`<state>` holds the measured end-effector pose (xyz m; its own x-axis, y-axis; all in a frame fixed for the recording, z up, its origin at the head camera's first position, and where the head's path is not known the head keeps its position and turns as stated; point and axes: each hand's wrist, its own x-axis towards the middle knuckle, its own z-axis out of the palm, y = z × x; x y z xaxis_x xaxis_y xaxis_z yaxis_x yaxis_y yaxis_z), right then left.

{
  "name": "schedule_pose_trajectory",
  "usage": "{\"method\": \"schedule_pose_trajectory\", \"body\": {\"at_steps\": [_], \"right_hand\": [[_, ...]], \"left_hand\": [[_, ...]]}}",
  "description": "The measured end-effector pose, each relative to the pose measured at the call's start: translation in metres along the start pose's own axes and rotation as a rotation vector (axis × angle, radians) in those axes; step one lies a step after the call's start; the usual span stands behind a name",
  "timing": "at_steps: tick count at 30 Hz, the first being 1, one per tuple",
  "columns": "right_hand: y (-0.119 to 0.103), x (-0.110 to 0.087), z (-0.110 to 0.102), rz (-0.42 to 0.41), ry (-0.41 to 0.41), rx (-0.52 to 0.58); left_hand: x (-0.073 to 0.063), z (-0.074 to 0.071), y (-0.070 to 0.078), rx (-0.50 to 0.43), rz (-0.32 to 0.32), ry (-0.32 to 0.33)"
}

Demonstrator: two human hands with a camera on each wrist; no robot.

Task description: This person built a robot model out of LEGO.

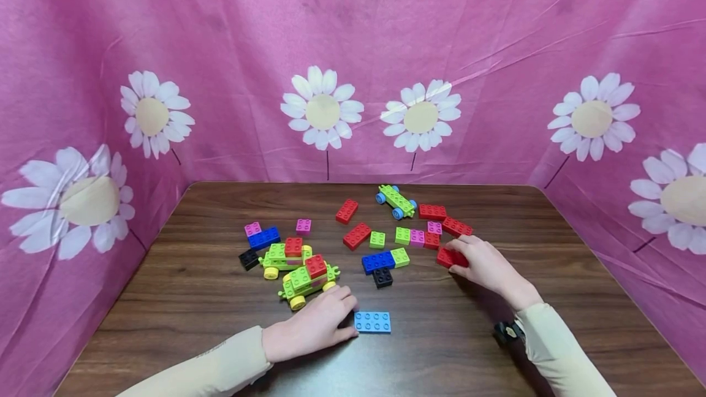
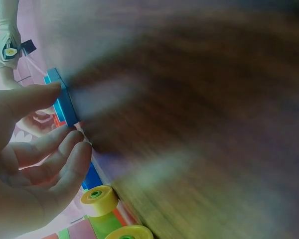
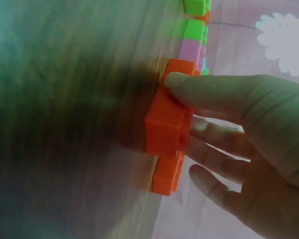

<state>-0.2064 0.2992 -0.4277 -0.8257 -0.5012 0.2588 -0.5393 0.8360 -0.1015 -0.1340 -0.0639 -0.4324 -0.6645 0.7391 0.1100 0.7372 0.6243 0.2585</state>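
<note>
The left hand (image 1: 315, 325) pinches the left end of a light blue brick (image 1: 372, 322) near the front of the table. Its thumb and fingertips are at opposite edges of that brick, as the left wrist view also shows. On the right, the right hand (image 1: 489, 266) grips a red brick (image 1: 449, 257) lying at the tabletop. The thumb (image 3: 182, 84) rests along the near side of this brick, with the other fingers partly hidden behind it. Just beyond the left hand stands a lime car (image 1: 309, 282) with yellow wheels and a red brick on top.
A second lime car (image 1: 284, 256) stands behind the first. A lime wheeled base (image 1: 396, 201) with blue wheels is at the back. A dark blue brick (image 1: 377, 261) and a black brick (image 1: 382, 277) lie mid-table among several loose bricks. A pink flowered cloth (image 1: 353, 29) surrounds the table.
</note>
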Motion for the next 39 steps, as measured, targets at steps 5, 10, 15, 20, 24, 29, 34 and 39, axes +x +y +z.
{"method": "schedule_pose_trajectory", "body": {"at_steps": [5,10,15,20,24,29,34,39], "right_hand": [[-0.016,-0.007,-0.006,0.000,-0.037,-0.007],[-0.043,-0.010,-0.014,-0.037,-0.068,0.013],[-0.074,-0.009,-0.019,-0.127,-0.095,0.092],[-0.103,-0.007,-0.015,-0.254,-0.112,0.179],[-0.117,-0.004,-0.009,-0.313,-0.140,0.203],[-0.125,0.000,-0.002,-0.341,-0.177,0.230],[-0.129,0.002,0.003,-0.347,-0.203,0.243],[-0.132,0.002,0.006,-0.373,-0.191,0.241]], "left_hand": [[0.000,0.000,-0.001,0.015,-0.003,-0.008],[0.000,0.001,-0.001,0.017,-0.011,-0.021],[-0.001,0.001,-0.001,0.013,-0.005,-0.009],[-0.002,0.001,-0.002,0.008,0.002,0.008],[-0.003,0.001,-0.002,0.017,0.000,0.017],[-0.003,0.002,-0.001,0.017,-0.014,0.005],[-0.002,0.001,-0.001,0.016,-0.019,-0.003],[-0.003,-0.001,-0.001,0.017,-0.013,0.003]]}}
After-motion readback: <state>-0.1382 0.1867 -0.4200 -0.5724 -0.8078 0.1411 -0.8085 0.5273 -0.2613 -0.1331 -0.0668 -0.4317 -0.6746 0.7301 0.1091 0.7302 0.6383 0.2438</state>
